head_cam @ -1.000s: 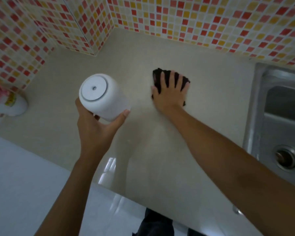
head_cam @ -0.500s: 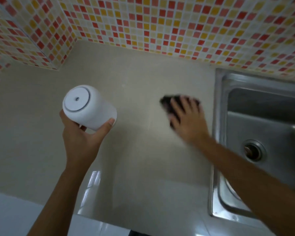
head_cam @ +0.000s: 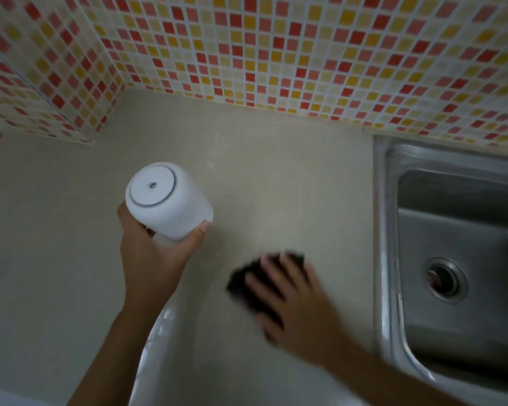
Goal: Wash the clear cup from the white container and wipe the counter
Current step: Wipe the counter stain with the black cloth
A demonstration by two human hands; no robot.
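Note:
My left hand [head_cam: 153, 256] grips a white cylindrical container [head_cam: 167, 200] from below and holds it above the beige counter [head_cam: 276, 171], its round lid facing me. My right hand [head_cam: 294, 297] lies flat with spread fingers on a dark cloth [head_cam: 241, 285] and presses it onto the counter, left of the sink. The hand and cloth are blurred by motion. No clear cup is in view.
A steel sink [head_cam: 452, 259] with a round drain [head_cam: 442, 279] takes up the right side. Mosaic tile walls [head_cam: 276, 54] in red, orange and cream close off the back and left of the counter. The counter's front edge runs along the bottom.
My right hand has slid the dark cloth from the back of the counter toward me and to the left. My left hand keeps holding the white container up.

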